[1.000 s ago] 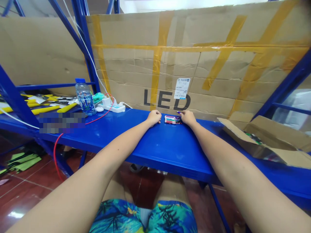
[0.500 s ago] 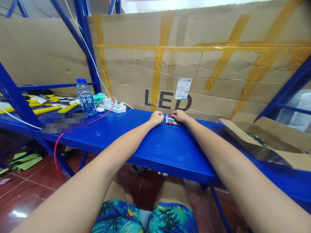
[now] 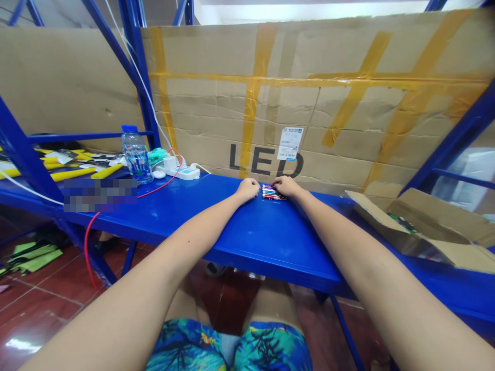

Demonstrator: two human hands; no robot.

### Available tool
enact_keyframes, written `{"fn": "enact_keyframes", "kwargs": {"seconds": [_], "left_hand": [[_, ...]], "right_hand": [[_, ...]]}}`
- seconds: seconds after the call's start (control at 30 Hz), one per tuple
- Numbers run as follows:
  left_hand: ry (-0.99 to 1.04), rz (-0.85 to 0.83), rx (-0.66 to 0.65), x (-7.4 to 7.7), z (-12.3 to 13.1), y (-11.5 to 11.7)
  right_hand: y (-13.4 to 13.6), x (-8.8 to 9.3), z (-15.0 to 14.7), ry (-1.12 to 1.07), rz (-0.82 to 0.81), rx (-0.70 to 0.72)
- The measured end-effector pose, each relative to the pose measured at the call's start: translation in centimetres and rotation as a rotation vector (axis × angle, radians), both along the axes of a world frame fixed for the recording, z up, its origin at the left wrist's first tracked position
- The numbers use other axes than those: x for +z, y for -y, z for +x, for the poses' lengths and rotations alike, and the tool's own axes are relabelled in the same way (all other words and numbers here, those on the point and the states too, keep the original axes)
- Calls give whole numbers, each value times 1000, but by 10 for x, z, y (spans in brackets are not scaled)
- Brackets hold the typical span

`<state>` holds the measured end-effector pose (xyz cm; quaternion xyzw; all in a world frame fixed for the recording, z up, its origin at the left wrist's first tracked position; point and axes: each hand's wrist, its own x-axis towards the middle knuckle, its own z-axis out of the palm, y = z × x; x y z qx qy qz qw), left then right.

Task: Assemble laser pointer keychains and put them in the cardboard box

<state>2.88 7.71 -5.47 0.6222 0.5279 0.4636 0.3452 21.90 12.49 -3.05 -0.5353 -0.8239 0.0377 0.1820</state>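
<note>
On the blue table lies a neat row of slim, multicoloured pens (image 3: 270,192), side by side with their ends toward my hands. My left hand (image 3: 248,190) rests just left of the row, its fingers curled in and a small gap between it and the pens. At the right end, my right hand (image 3: 285,186) has its bent fingers on the pens, covering part of them. Its fingertips are partly hidden, and the pens are too small to make out in detail.
A tall cardboard sheet (image 3: 216,118) marked LED stands behind the table (image 3: 263,237). Leftward are a water bottle (image 3: 136,157), a white power strip (image 3: 183,171), a red cable (image 3: 88,247) and yellow-handled items (image 3: 73,174). An open carton (image 3: 444,247) sits at the right.
The view has shifted slightly. Both hands stay at the row of pens, and a little more of the coloured pens shows beside my right fingers.
</note>
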Motion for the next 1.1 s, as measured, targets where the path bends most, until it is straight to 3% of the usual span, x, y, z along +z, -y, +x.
{"fn": "enact_keyframes", "kwargs": {"seconds": [0.43, 0.63, 0.9, 1.1], "left_hand": [[-172, 119, -2, -1, -1, 1], [-405, 344, -152, 2, 5, 18], [-595, 404, -270, 8, -4, 40], [-470, 326, -278, 17, -13, 48]], "right_hand": [[11, -6, 0, -27, 35, 9], [24, -11, -2, -67, 65, -3], [54, -11, -3, -137, 54, 22], [81, -1, -1, -178, -37, 49]]}}
